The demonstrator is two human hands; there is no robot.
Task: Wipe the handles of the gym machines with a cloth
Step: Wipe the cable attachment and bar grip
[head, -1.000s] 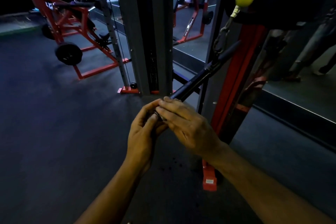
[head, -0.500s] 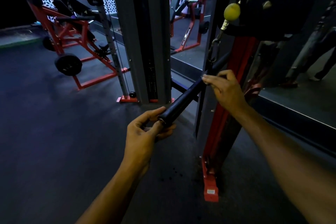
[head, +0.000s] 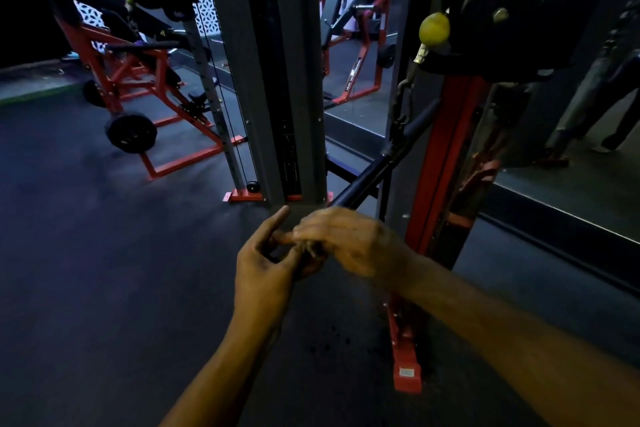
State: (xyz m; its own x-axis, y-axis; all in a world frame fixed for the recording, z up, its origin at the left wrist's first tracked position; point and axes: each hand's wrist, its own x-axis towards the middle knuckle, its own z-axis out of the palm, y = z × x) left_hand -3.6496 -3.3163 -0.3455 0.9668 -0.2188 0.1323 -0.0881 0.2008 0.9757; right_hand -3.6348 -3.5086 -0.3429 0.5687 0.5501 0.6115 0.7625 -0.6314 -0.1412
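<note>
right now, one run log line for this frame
left hand grips near end of bar | right hand over same end, blurred | cloth not visible | bar hangs on chain

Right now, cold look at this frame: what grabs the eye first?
Two bare hands meet at centre: the left hand and the blurred right hand close on the near end of a black bar handle, which slants up right to a chain. Above it hangs a yellow ball; a red machine frame stands far left.
</note>
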